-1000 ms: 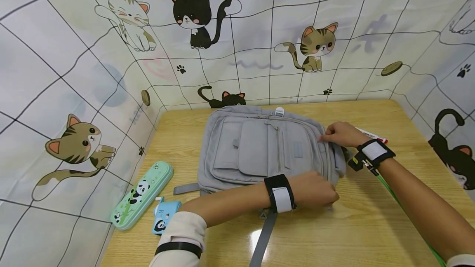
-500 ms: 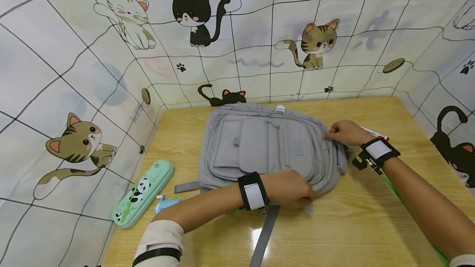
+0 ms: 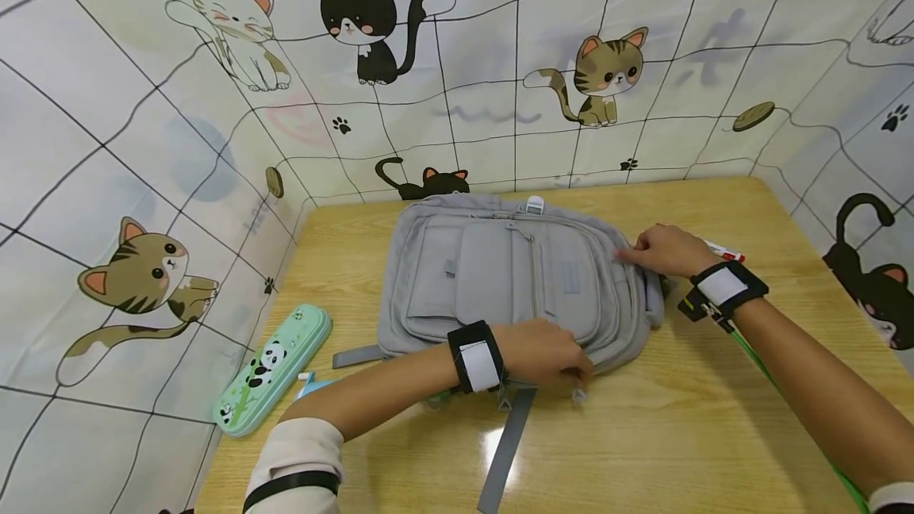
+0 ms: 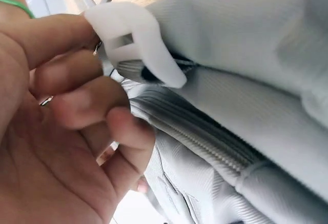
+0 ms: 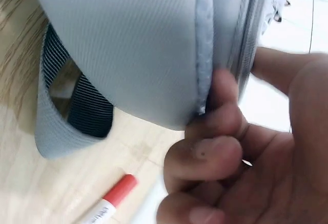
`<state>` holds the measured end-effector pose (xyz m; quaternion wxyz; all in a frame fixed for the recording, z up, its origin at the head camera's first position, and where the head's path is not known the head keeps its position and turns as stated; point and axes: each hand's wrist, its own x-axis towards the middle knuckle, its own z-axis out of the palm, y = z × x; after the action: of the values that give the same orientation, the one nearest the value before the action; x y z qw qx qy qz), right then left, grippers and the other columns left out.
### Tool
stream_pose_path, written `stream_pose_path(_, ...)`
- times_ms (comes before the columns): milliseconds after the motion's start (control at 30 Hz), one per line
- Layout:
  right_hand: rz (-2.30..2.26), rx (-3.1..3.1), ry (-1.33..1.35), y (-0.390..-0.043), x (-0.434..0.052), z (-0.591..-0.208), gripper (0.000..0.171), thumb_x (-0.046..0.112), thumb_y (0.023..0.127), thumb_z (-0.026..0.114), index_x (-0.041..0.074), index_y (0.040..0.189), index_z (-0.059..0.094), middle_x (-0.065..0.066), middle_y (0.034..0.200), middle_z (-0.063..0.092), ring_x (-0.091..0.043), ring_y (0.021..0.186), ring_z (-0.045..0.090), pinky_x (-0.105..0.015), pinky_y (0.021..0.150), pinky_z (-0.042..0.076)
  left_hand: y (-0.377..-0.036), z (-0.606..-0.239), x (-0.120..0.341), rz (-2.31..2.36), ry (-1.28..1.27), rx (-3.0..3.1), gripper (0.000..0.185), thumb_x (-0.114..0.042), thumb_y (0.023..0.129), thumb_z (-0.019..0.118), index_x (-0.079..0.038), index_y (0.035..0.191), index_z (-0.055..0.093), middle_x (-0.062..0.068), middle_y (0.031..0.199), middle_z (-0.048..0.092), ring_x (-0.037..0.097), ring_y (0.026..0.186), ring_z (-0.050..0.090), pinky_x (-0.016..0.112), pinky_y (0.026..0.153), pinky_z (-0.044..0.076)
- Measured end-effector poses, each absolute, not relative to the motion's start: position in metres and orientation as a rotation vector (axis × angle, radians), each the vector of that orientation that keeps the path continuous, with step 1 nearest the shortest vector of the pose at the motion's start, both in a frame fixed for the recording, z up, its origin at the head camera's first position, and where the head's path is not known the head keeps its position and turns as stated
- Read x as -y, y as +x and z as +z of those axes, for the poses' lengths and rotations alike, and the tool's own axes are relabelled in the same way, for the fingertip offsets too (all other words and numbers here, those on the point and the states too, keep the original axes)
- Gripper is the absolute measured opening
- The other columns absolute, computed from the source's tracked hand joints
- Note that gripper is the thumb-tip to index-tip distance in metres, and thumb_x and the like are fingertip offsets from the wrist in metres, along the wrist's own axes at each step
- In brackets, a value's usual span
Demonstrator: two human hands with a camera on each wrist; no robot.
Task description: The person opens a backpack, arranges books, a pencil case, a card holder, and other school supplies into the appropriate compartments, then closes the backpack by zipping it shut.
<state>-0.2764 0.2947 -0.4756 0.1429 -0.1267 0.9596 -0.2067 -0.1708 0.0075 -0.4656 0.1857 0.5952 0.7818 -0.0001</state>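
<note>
- Around you hangs a white backdrop (image 3: 485, 38) printed with grid lines and cats, above a wooden table (image 3: 678, 427)
- The grey backpack (image 3: 493, 276) lies flat across the table's middle, a strap (image 3: 505, 458) running over the wood toward you
- Your right hand (image 3: 667, 251) pinches the backpack's right-end edge between thumb and finger
- Your left hand (image 3: 539, 351) is at its near edge, fingers curled beside a zip (image 4: 210, 152) and against a white buckle (image 4: 136, 34); some fingertips are hidden, so I cannot tell whether they grasp anything
- A red-capped marker (image 3: 725, 251) lies just past your right hand; at your left sit a mint panda case (image 3: 273, 371) and a partly hidden blue object (image 3: 312, 385)
</note>
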Motion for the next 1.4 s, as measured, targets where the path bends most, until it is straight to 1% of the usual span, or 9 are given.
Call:
stream_pose_path(100, -0.517, -2.717, -0.383, -0.268, -0.289, -0.472, 0.062, 0.060, 0.101, 0.064, 0.019, 0.057, 0.050, 0.008, 0.054, 0.037, -0.011, 0.048, 0.040, -0.027, 0.049, 0.030, -0.169, -0.463, -0.013, -0.067, 1.657, -2.185, 0.015, -0.030, 0.109, 0.064, -0.027, 0.100, 0.074, -0.018, 0.091, 0.069, -0.002, 0.076, 0.057, 0.018, 0.067, 0.046)
stream_pose_path(167, -0.476, -2.670, -0.428, -0.262, -0.285, -0.471, 0.062, 0.061, 0.100, 0.065, 0.019, 0.056, 0.053, 0.009, 0.054, 0.039, -0.009, 0.048, 0.041, -0.026, 0.049, 0.029, -0.165, -0.458, -0.019, -0.145, 1.660, -2.180, 0.023, -0.027, 0.110, 0.062, -0.025, 0.087, 0.065, -0.015, 0.082, 0.060, 0.001, 0.071, 0.050, 0.019, 0.064, 0.040)
stream_pose_path(300, -0.444, -2.657, -0.529, -0.256, -0.281, -0.471, 0.057, 0.052, 0.100, 0.069, 0.020, 0.056, 0.054, 0.010, 0.054, 0.039, -0.008, 0.049, 0.040, -0.025, 0.050, 0.027, -0.160, -0.450, -0.028, -0.270, 1.688, -2.202, 0.034, -0.026, 0.109, 0.061, -0.023, 0.077, 0.049, -0.010, 0.076, 0.051, 0.005, 0.068, 0.046, 0.024, 0.062, 0.039)
stream_pose_path(433, -0.462, -2.684, -0.545, -0.253, -0.280, -0.472, 0.051, 0.042, 0.098, 0.073, 0.020, 0.058, 0.049, 0.010, 0.057, 0.037, -0.009, 0.050, 0.040, -0.027, 0.051, 0.029, -0.157, -0.450, -0.025, -0.296, 1.692, -2.235, 0.027, -0.030, 0.109, 0.062, -0.023, 0.083, 0.060, -0.011, 0.085, 0.066, 0.004, 0.073, 0.058, 0.025, 0.067, 0.053)
stream_pose_path(500, -0.474, -2.683, -0.534, -0.252, -0.281, -0.472, 0.050, 0.038, 0.097, 0.074, 0.020, 0.059, 0.047, 0.010, 0.057, 0.036, -0.009, 0.051, 0.040, -0.027, 0.052, 0.030, -0.156, -0.453, -0.021, -0.286, 1.706, -2.244, 0.024, -0.032, 0.110, 0.061, -0.023, 0.088, 0.065, -0.011, 0.088, 0.070, 0.003, 0.075, 0.061, 0.026, 0.067, 0.055)
stream_pose_path(767, -0.505, -2.639, -0.517, -0.254, -0.286, -0.470, 0.048, 0.037, 0.098, 0.074, 0.019, 0.061, 0.050, 0.009, 0.058, 0.039, -0.010, 0.053, 0.042, -0.028, 0.054, 0.033, -0.160, -0.457, 0.004, -0.074, 1.695, -2.212, 0.025, -0.025, 0.111, 0.059, -0.021, 0.086, 0.060, -0.011, 0.076, 0.050, 0.002, 0.068, 0.043, 0.018, 0.061, 0.035)
stream_pose_path(1033, -0.510, -2.604, -0.499, -0.257, -0.287, -0.471, 0.045, 0.038, 0.099, 0.073, 0.017, 0.065, 0.054, 0.008, 0.061, 0.041, -0.011, 0.056, 0.044, -0.029, 0.056, 0.034, -0.162, -0.458, 0.021, 0.054, 1.692, -2.213, 0.016, -0.024, 0.108, 0.064, -0.023, 0.106, 0.080, -0.014, 0.103, 0.073, -0.005, 0.081, 0.056, 0.012, 0.070, 0.046)
stream_pose_path(1233, -0.521, -2.594, -0.503, -0.258, -0.288, -0.472, 0.047, 0.039, 0.099, 0.073, 0.019, 0.063, 0.051, 0.009, 0.060, 0.040, -0.010, 0.054, 0.043, -0.028, 0.055, 0.034, -0.162, -0.460, 0.030, 0.073, 1.682, -2.217, 0.015, -0.025, 0.107, 0.067, -0.023, 0.101, 0.080, -0.015, 0.096, 0.072, -0.005, 0.079, 0.055, 0.012, 0.068, 0.046)
stream_pose_path(1400, -0.527, -2.589, -0.493, -0.257, -0.288, -0.471, 0.047, 0.038, 0.099, 0.074, 0.019, 0.063, 0.050, 0.009, 0.060, 0.039, -0.010, 0.054, 0.042, -0.028, 0.055, 0.033, -0.160, -0.461, 0.037, 0.059, 1.666, -2.242, 0.013, -0.027, 0.106, 0.069, -0.027, 0.105, 0.082, -0.018, 0.101, 0.077, -0.008, 0.084, 0.062, 0.012, 0.072, 0.050)
